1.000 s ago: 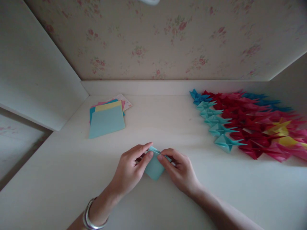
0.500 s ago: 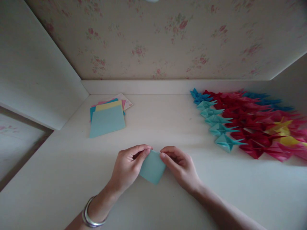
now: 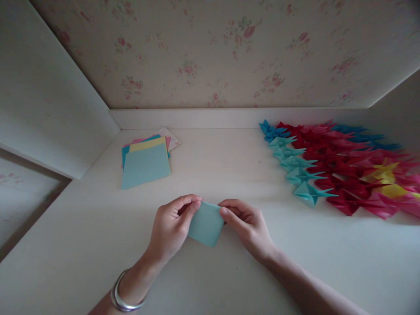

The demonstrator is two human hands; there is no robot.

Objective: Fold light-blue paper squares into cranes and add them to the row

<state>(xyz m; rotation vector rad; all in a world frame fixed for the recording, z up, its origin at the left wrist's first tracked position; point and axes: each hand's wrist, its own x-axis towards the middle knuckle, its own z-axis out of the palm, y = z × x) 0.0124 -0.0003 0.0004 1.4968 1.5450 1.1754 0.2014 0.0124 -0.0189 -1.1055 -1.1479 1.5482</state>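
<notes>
A small light-blue square of paper [image 3: 206,224] is held between my two hands, just above the white tabletop. My left hand [image 3: 175,225] pinches its upper left corner between thumb and fingers. At the upper right corner, the thumb and fingers of my right hand [image 3: 247,227] are closed on the paper. Whether the square is folded in layers cannot be told from its face. A silver bangle [image 3: 120,295] circles my left wrist.
At the back left lies a stack of coloured paper sheets [image 3: 147,166], light blue on top. Rows of folded paper cranes [image 3: 331,168] in red, pink, blue, turquoise and yellow cover the right side of the white table [image 3: 213,170]. Behind rises a flowered wall [image 3: 197,52].
The paper has turned a little and its upper edge shows wider. My left hand has shifted slightly left and up, away from my right hand, which has hardly moved.
</notes>
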